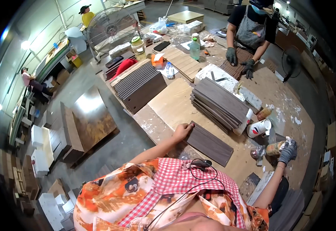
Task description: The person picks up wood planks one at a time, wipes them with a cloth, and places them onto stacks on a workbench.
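Dark panel (209,143) lies flat on the bench (172,106), long axis running from the left hand (182,132) toward lower right. Left fingers rest on its near corner; gloved right hand (288,151) grips a can (274,148), well apart.

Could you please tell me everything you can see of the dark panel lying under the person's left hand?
The dark grooved panel is a long, flat rectangle, dark brown, with fine ribs running along its length; it looks like wood or veneered board. It lies flat and alone on a pale board on the workbench, set diagonally, apart from the nearby stack of similar panels. The bare left hand rests on its upper left end. The gloved right hand does not touch it.
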Demonstrator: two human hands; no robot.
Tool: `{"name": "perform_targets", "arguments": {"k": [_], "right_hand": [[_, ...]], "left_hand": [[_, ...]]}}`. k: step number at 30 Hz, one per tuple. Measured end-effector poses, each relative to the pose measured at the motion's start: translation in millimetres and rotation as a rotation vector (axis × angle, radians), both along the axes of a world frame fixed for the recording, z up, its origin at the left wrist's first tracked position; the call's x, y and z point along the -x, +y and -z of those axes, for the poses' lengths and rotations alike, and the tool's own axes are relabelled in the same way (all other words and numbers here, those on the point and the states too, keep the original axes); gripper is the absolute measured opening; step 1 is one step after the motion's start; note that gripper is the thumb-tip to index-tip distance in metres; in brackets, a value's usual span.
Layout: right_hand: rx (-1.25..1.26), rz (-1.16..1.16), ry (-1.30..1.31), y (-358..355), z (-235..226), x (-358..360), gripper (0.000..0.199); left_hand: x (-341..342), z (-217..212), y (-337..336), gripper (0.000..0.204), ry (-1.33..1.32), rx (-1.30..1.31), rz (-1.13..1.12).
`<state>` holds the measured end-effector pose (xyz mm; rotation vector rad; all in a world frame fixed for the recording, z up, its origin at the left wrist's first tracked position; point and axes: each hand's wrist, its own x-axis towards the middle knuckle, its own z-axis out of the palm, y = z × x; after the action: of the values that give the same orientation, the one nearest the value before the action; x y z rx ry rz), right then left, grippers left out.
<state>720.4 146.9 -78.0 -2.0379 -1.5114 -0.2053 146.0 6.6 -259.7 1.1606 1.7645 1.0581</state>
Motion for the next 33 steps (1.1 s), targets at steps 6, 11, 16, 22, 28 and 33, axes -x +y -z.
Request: {"name": "perform_targets", "arguments": {"k": [6,11,16,22,28,33], "right_hand": [[0.063,-0.073,-0.044,26,52,1,0.026],[0.201,-0.024,-0.092,30,38,10,0.032],[0.121,-0.101,0.019,31,43,5,0.031],[-0.305,-0.237,-0.143,29,23,-29,0.028],[-0.158,-0.787,-0.093,-58,-40,211,0.025],[0.282,-1.200,1.312,-135,-45,349,0.029]], "left_hand": [[-3,-5,-4,0.057,-0.037,-0.007,-0.003],[-2,-12,-15,0.045,-0.272,-0.074,0.022],[-6,-48,-52,0.040,-0.274,-0.148,0.026],[-32,-89,-70,0.041,-0.213,-0.311,0.075],[-7,-142,-96,0.044,0.008,-0.408,0.035],[-19,-164,-87,0.034,-0.013,-0.492,0.166]]}}
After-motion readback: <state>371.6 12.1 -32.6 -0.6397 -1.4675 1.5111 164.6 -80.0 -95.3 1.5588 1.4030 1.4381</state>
